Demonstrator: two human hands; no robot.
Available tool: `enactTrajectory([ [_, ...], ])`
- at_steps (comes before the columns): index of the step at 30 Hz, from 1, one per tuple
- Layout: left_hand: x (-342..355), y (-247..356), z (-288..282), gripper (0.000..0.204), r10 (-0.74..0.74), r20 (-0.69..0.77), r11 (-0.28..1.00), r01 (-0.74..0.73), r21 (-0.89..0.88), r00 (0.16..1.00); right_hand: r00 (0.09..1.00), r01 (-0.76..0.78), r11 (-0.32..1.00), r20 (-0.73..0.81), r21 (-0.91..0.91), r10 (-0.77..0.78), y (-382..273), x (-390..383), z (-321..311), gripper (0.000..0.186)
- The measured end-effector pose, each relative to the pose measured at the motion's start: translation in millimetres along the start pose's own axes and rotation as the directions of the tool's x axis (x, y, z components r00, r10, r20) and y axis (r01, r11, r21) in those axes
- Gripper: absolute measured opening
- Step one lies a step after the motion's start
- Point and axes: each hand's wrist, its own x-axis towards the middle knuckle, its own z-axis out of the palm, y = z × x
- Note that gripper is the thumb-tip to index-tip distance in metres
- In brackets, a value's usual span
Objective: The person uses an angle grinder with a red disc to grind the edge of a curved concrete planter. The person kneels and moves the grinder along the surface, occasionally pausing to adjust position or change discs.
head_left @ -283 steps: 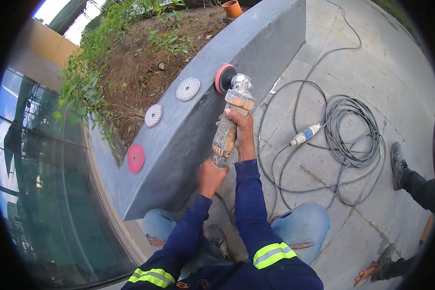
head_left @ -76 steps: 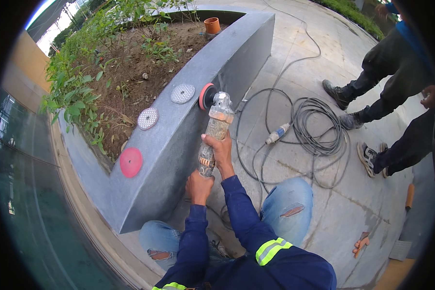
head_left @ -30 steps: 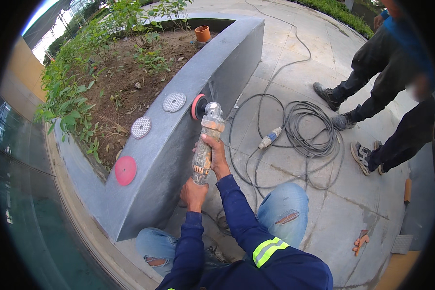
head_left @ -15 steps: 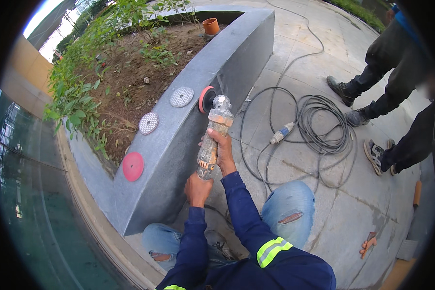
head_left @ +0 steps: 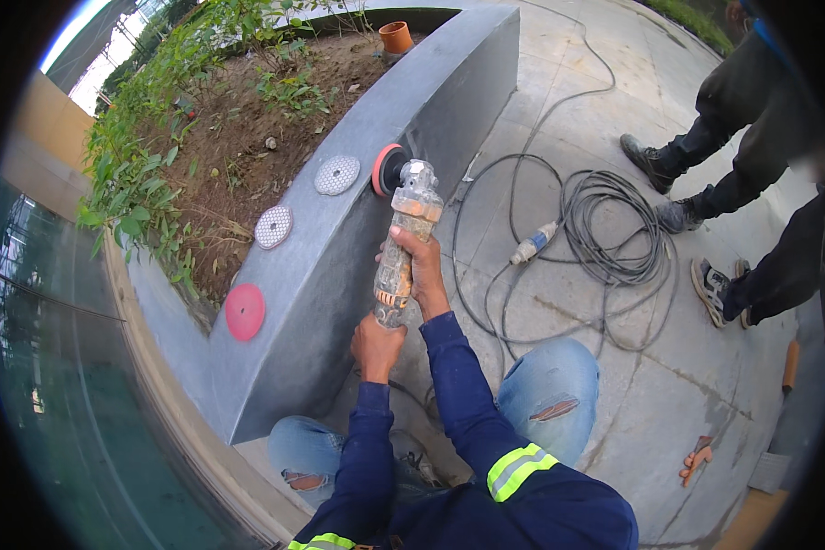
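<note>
Paved outdoor ground beside a grey stone planter wall [head_left: 339, 302]; planter holds soil and green plants. Three loose polishing discs [head_left: 336, 174] lie on the wall top. Angle polisher [head_left: 403, 238]: long axis pointing away from the person, red pad against the wall's side. Right hand [head_left: 422, 270], fingers wrapped round mid-body; left hand [head_left: 376, 344], fingers closed on rear handle. Coiled cable [head_left: 605, 229] nearby.

I see a dust-coated grey angle grinder [head_left: 405, 240] with an orange-red pad [head_left: 387, 169], two white perforated discs [head_left: 337, 174] [head_left: 273, 226], one pink-red disc [head_left: 245, 312], a grey stone wall [head_left: 339, 302], and navy sleeves [head_left: 449, 385] with yellow-silver reflective bands.
</note>
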Motion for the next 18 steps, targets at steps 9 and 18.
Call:
enactTrajectory([
  [9,-18.6,-26.8,21.6,0.04,-0.06,0.006,0.997,0.06,0.042,0.998,0.994,-0.086,0.996,-0.059,0.026,0.088,36.5,-20.0,-29.6,0.042],
  [18,15.7,2.1,15.5,0.044,-0.042,0.033,0.997,0.039,0.07,0.999,0.997,-0.05,0.998,-0.058,0.047,0.052,2.6,17.7,-21.3,0.045],
])
